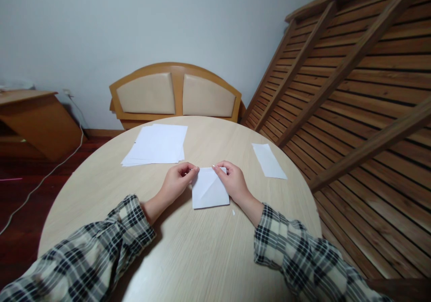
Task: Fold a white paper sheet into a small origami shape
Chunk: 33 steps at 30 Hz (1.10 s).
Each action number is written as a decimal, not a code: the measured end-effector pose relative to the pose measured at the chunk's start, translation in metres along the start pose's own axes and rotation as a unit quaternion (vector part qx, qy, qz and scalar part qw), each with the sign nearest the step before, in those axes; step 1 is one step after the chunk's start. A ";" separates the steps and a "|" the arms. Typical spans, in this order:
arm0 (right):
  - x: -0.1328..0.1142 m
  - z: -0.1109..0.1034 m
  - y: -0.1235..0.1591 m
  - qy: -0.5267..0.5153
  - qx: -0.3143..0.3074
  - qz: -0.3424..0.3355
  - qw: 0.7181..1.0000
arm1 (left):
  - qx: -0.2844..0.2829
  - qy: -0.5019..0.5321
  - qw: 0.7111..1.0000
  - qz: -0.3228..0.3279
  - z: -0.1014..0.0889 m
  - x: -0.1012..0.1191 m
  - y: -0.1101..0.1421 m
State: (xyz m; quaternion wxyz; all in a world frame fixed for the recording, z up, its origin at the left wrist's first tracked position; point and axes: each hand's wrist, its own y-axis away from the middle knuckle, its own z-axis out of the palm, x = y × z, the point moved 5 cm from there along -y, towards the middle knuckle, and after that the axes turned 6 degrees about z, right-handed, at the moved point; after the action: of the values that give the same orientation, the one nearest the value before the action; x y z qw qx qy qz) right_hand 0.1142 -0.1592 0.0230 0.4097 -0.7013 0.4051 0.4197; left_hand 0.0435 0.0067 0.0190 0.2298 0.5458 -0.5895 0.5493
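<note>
White folded paper [210, 193], roughly square and marked by a diagonal crease, is held between the two hands over the table [188, 261]. Its far left corner is pinched by the thumb and fingers of the left hand [178, 178], and its far edge, toward the right corner, is gripped in the same narrow way by the right hand [233, 181]. Whether its near edge is rested on the table or held just above cannot be told. A tiny white scrap [233, 212] is seen just below the right hand.

Beyond the left hand, a loose stack of white sheets [158, 142] is spread, its edges not lined up. Beyond and to the right of the right hand, a paper strip [269, 160] is laid by itself. Both forearms are covered by plaid sleeves [296, 246].

Farther out, straight ahead of the hands, a padded headboard [178, 89] is set before a pale wall [134, 19]. Well to the right, a slatted wooden panel [353, 82] is leaned at a slant. Far to the left, a cord [50, 172] is trailed across the dark floor [90, 144] near a wooden cabinet [40, 122].
</note>
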 end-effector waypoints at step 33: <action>0.014 -0.007 -0.004 -0.173 0.044 0.067 0.982 | -0.011 0.059 0.998 -0.024 0.009 0.009 0.003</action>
State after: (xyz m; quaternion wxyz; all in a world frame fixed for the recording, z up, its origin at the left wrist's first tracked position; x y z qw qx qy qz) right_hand 0.1237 -0.1673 0.0126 0.4749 -0.5707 0.3919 0.5433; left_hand 0.0412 -0.0051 0.0233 0.2835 0.5237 -0.5678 0.5683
